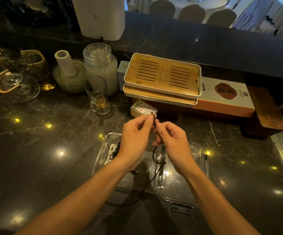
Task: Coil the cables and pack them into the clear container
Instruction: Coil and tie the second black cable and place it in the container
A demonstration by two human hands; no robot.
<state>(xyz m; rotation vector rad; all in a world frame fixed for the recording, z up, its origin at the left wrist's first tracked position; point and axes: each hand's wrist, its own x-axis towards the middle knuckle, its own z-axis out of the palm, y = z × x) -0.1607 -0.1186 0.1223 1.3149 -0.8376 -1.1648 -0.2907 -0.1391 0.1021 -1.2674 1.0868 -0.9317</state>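
Two hands are raised together above the dark marble counter (35, 141), and a thin black cable (154, 155) is pinched between them. The plug end is clamped in the fingertips of the left hand (135, 133), just in front of a small packet (143, 108); the right hand (173, 138) is closed around the cord just below that, the two hands nearly touching. From there the cable is let down in a loose curve over the clear container (161, 184), and its tail is trailed off the near edge onto the counter.

The container is set open directly under the hands, with its lid (196, 192) lying beside it on the right. A white cable (111, 152), tangled with something dark, is seen in the left part of the container, partly hidden behind the left wrist.

The black cable is judged to be light, soft and limp, with only a little springiness, so loops are likely to loosen unless they are kept pinched. The stiff plug is the best place for an anchor grip, while the slack is best drawn up a length at a time. No coil has been formed yet, and much of the cord is hanging free.
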